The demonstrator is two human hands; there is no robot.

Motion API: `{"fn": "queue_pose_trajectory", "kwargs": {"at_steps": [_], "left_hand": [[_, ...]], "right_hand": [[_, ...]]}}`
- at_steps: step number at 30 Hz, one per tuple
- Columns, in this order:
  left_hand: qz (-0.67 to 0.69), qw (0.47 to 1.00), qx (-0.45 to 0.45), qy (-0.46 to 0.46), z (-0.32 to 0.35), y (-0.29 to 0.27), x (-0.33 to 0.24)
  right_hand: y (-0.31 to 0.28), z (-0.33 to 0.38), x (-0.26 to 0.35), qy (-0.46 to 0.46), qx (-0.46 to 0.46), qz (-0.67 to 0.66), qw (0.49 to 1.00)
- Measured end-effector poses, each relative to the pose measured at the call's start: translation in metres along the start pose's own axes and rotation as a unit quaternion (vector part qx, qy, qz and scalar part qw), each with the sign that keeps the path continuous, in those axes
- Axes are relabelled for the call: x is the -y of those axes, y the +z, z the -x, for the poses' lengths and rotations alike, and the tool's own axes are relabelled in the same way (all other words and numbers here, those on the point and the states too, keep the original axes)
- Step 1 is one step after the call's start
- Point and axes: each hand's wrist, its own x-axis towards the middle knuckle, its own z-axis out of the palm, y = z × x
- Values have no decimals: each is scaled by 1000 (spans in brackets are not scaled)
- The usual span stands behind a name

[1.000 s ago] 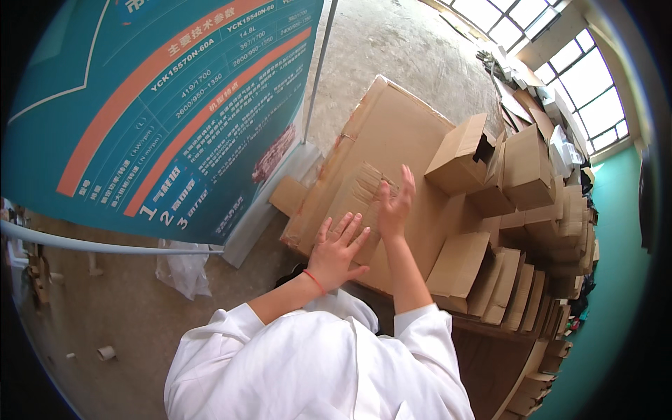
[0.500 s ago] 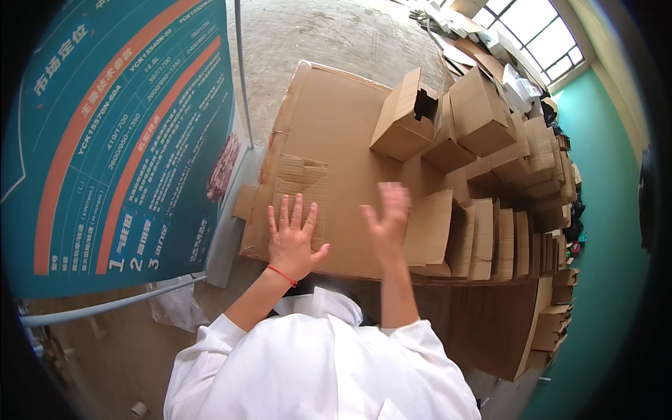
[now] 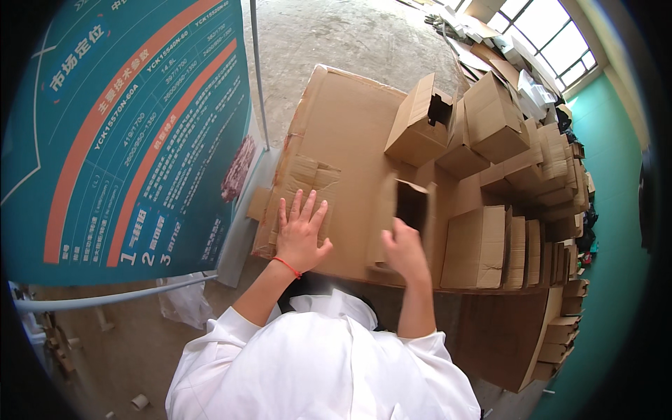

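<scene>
My left hand lies flat with fingers spread on a large brown cardboard surface, beside a torn patch of cardboard. A red cord circles that wrist. My right hand is closed at the near edge of a small cardboard box, whose dark open end faces up and to the right. The box is blurred by motion and stands on the cardboard surface, apart from the row to its right. The grip of the right fingertips is partly hidden.
A row of open cardboard boxes stands close on the right. Taller boxes rise behind it. At left stands a teal printed banner on a metal frame. Another brown carton sits below the surface's right end; cardboard scraps lie far right.
My right hand has gone from open and blurred to closed on a box, which has come leftward away from the front of the row. My left hand stays flat; the whole view has shifted slightly.
</scene>
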Motion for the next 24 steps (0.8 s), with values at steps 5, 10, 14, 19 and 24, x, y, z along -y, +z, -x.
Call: {"fn": "queue_pose_trajectory", "kwargs": {"at_steps": [5,10,14,19,24], "left_hand": [[136,989,-39,-37,-3,-1,-1],[187,979,-38,-68,-11,-2,-10],[183,979,-41,-82,-13,7,-10],[195,976,-62,-78,-15,10,-21],[184,980,-37,-71,-19,9,-21]], "right_hand": [[45,-9,50,-55,123,-76,988],[45,-8,46,-91,188,-88,974],[26,-5,29,-101,254,-162,948],[21,-6,12,-99,264,-143,949],[13,2,18,-137,268,-29,953]]}}
